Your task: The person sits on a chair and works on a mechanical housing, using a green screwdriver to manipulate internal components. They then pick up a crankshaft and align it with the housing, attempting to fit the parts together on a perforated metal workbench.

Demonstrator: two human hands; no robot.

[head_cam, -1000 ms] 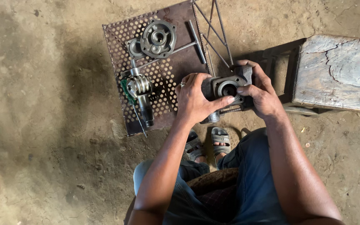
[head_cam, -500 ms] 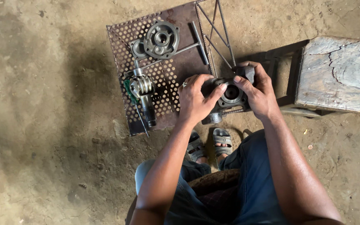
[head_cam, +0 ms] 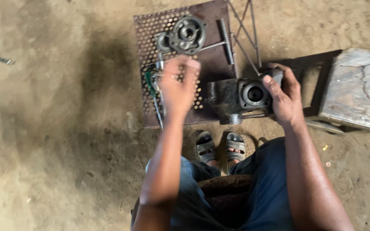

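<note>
The dark cast-metal housing (head_cam: 240, 99), a blocky body with a round bore facing up, sits in the air just above the lower right corner of the perforated metal plate (head_cam: 213, 64); the right hand (head_cam: 282, 95) alone carries it now, fingers wrapped over its right end and the thumb pressed on the upper face beside the bore. Half a second ago both hands were closed round this housing; the left hand (head_cam: 178, 87) has since let go and swung out over the plate (it is smeared with motion, so how far its fingers are spread cannot be told for certain, though they look loosely extended and hold nothing). It hangs over the small cluster of parts at the plate's left edge, a ribbed metal piece and a green-handled tool (head_cam: 150, 83), both partly hidden beneath the palm. So the two-handed grip has given way to one hand steadying the housing while the other goes toward the loose parts; the housing looks tilted slightly toward the person.

Further up the plate lies a round flanged cover (head_cam: 188, 34) with a central hole, and beside it a T-handled wrench (head_cam: 224, 38) lying across the solid part of the sheet. To the right stands a worn wooden stool (head_cam: 360, 90); below the plate, the person's sandalled feet (head_cam: 219, 147) rest on the dirt floor (head_cam: 56, 128).
</note>
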